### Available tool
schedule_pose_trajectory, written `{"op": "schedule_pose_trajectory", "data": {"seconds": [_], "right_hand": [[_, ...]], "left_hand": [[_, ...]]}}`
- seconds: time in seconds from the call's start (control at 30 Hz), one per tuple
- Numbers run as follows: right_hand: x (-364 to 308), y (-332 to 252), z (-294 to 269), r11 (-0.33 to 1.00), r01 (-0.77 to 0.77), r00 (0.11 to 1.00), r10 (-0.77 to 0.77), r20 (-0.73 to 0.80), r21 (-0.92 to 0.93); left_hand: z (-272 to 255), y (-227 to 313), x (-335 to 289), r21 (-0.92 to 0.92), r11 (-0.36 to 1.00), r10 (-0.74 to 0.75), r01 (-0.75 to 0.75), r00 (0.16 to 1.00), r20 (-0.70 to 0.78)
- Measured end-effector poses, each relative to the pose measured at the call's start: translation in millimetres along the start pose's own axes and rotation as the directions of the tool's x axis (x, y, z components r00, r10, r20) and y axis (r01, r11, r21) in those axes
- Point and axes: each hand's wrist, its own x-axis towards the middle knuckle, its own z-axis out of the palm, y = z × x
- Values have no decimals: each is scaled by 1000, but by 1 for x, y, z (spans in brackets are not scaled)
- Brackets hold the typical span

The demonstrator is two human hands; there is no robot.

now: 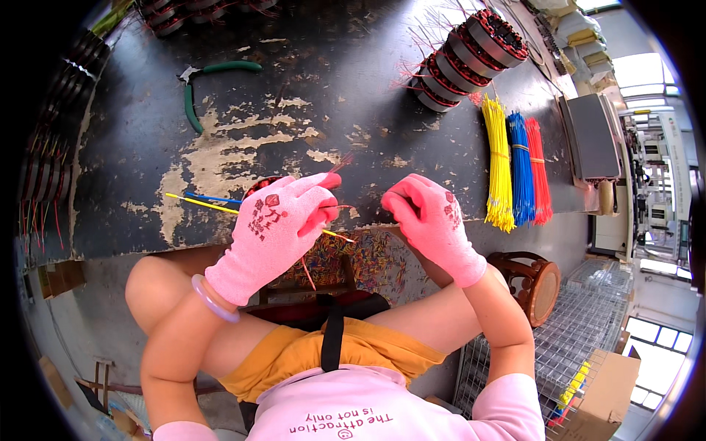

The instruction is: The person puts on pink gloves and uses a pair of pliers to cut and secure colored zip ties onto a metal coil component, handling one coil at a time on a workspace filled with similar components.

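Both my hands wear pink gloves above the near edge of the worktable. My left hand [273, 224] is curled over a motor stator, of which only a bit of dark red winding [262, 184] shows behind the knuckles. Thin reddish wires stick out past its fingers. A yellow wire [202, 204] and a blue wire [213, 198] extend left from under this hand, and a yellow end comes out at its right. My right hand [432, 224] is apart from it, thumb and fingers pinched together; whatever lies between the fingertips is too small to make out.
Green-handled cutters [193, 95] lie at the far left of the worn black tabletop [323, 95]. A stack of wound stators [471, 62] sits far right, near bundles of yellow [498, 165], blue [521, 169] and red wires [539, 173]. A wooden stool [526, 287] stands beside my right knee.
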Motion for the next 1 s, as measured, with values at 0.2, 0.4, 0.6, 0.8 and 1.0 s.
{"op": "schedule_pose_trajectory", "data": {"seconds": [0.2, 0.4, 0.6, 0.8, 1.0], "right_hand": [[18, -18, 15, 829, -236, 949, 83, 305, 507], [26, -10, 23, 863, -184, 952, 37, 303, 471], [29, -11, 25, 892, -213, 944, 82, 321, 398], [22, 5, 26, 911, 242, 959, -278, 62, 335], [24, 15, 44, 907, 361, 933, -352, -77, 218]], "left_hand": [[2, -1, 5, 87, 994, 70, -66, 997, -37], [-30, 10, 6, 267, 955, 152, -132, 987, -56], [-16, -3, -3, 294, 955, 43, -46, 999, 14], [-5, 2, -3, 286, 958, 74, -36, 990, -121], [-3, -10, -14, 178, 983, -29, 45, 995, -91]]}}
